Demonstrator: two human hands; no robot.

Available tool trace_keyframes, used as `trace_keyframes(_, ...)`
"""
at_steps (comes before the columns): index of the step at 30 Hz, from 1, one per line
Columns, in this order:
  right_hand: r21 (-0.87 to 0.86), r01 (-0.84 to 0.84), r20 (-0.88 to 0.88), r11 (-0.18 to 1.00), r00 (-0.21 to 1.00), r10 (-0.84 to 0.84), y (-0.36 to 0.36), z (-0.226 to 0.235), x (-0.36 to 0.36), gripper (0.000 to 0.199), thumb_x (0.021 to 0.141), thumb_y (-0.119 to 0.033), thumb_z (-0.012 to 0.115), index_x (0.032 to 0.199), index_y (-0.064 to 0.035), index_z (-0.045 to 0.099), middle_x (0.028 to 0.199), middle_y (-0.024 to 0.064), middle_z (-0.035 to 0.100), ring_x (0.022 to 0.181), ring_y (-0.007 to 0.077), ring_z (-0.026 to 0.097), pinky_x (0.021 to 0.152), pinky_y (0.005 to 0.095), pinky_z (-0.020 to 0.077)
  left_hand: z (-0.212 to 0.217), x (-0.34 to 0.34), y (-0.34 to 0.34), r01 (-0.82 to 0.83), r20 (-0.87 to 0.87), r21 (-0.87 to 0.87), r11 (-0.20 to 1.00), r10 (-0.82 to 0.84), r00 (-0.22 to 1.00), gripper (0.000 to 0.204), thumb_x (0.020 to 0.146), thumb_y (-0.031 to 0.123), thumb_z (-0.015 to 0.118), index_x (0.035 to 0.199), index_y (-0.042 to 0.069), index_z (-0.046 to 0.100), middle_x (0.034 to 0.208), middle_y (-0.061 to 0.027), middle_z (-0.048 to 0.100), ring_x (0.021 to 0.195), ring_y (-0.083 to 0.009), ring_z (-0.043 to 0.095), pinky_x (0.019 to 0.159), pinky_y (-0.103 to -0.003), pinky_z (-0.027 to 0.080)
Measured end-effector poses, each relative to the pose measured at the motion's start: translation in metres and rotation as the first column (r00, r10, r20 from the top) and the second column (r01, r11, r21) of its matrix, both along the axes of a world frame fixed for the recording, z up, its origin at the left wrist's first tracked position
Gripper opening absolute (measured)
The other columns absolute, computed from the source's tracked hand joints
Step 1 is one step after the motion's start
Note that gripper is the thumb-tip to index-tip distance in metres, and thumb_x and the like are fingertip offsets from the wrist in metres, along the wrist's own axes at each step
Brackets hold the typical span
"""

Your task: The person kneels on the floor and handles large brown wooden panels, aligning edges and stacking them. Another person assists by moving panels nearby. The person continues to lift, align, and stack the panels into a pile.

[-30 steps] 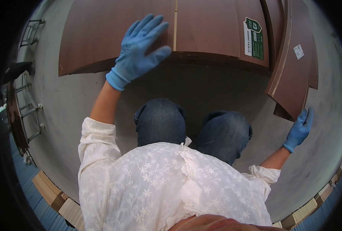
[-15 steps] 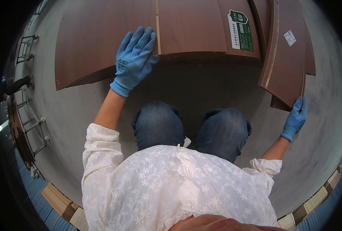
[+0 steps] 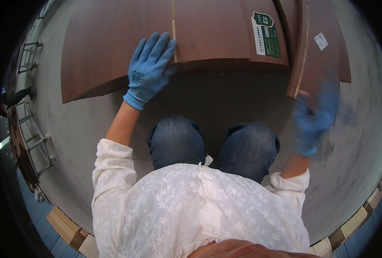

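Note:
My left hand [image 3: 149, 71], in a blue glove, lies flat with its fingers stretched out on the near edge of a reddish-brown wood-grain panel [image 3: 100, 47]. A narrow pale strip [image 3: 174, 41] runs just beside its fingertips, between that panel and a second brown panel [image 3: 212, 34]. On the right, my gloved right hand [image 3: 315, 124] is smeared by motion at the near end of a long, narrow brown board [image 3: 318, 66]. Its fingers cannot be made out, nor whether they touch the board. A small white label [image 3: 321, 41] is stuck on this board.
A green-and-white sticker [image 3: 266, 35] marks the panels' right part. Grey floor [image 3: 242, 94] surrounds my knees. Metal wheeled frames [image 3: 38, 142] stand at the left, near another person's foot [image 3: 31, 91]. Wooden pieces [image 3: 66, 225] lie behind me on blue slats.
My right hand has left the long board's lower right edge and moved left and inward, now blurred. My left hand stays nearly in place. The right-hand boards appear shifted slightly.

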State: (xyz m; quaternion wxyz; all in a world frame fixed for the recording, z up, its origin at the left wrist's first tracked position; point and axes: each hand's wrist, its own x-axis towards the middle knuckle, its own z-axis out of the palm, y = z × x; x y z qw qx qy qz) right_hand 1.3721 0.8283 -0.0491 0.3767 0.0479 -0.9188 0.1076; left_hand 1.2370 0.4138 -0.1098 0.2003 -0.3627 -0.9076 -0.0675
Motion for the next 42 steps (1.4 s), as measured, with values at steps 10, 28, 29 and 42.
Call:
trace_keyframes(10,0.072,-0.257,0.307,0.964,0.925,0.224,-0.091,-0.054,-0.086,0.068,0.084,-0.023,0.084,0.147,-0.0129,0.06,0.162,0.0138,0.049,0.146,0.0333,0.051,0.119,0.0473,0.0459,-0.002,0.002,0.004,-0.011,-0.014,0.062,0.998,0.012,1.0,0.076,0.08,0.021,0.082,0.153,0.017,0.06,0.161,-0.0077,0.054,0.15,-0.0304,0.049,0.124,-0.047,0.038)
trace_keyframes(28,-0.002,-0.32,0.26,0.947,0.914,0.31,-0.094,-0.078,-0.1,0.057,0.08,-0.02,0.088,0.132,-0.0181,0.063,0.16,0.0124,0.053,0.142,0.0348,0.056,0.117,0.0476,0.0499,-0.013,0.002,0.0,0.005,-0.037,0.097,0.995,-0.001,0.999,0.073,0.085,0.021,0.079,0.155,0.015,0.057,0.162,-0.006,0.052,0.152,-0.0283,0.047,0.126,-0.046,0.035)
trace_keyframes(29,0.002,-0.317,0.264,0.949,0.915,0.305,-0.093,-0.079,-0.1,0.057,0.08,-0.02,0.088,0.132,-0.0181,0.063,0.16,0.0124,0.053,0.142,0.0347,0.056,0.117,0.0476,0.05,-0.013,0.002,0.001,0.004,-0.037,0.095,0.995,-0.001,0.999,0.073,0.086,0.022,0.078,0.155,0.016,0.057,0.163,-0.006,0.052,0.152,-0.0283,0.047,0.126,-0.046,0.035)
trace_keyframes(42,-0.069,-0.337,0.222,0.939,0.913,0.343,-0.096,-0.076,-0.098,0.061,0.079,-0.008,0.084,0.137,-0.0119,0.065,0.158,0.012,0.055,0.141,0.034,0.057,0.115,0.0451,0.0514,-0.011,0.004,0.004,0.008,-0.046,0.17,0.985,0.0,0.999,0.064,0.091,0.024,0.077,0.151,0.009,0.061,0.155,-0.0086,0.059,0.146,-0.0284,0.054,0.123,-0.044,0.041)
